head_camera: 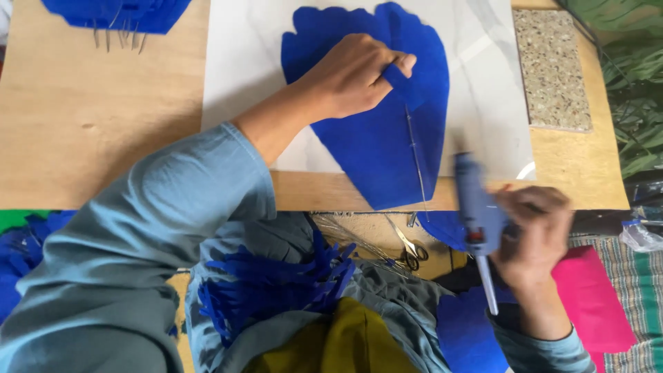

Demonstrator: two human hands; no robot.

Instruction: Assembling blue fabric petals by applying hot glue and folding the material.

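Near the top centre of the frame, the left hand (352,76) pressed down on a large blue petal-shaped sheet (376,131), its fingers curled and pinching a small blue strip (404,81) against the sheet, apparently to keep the strip in place over a thin wire (416,162) that ran down the middle of the petal. The petal lay on a white board (483,83), which seemed to serve as a work surface guarding the low wooden table (83,110) beneath; its pointed lower end reached past the board to the table's front edge. At the lower right, the right hand (535,235) was wrapped closed round the handle of a blue glue gun (476,214), nozzle pointing up the frame toward the lower end of the wire, held just off the table's edge. The hand was blurred, so whether a finger was on the trigger could not be told. A speckled stone tile (552,65) sat at the upper right of the table. At the upper left, more blue petals (117,12) with wires sticking out lay stacked. Below the table edge, scissors (411,250) rested beside loose wires, and a bunch of fringed blue strips (276,280) lay in the person's lap, within easy reach. A pink cloth (590,297) showed at the lower right.
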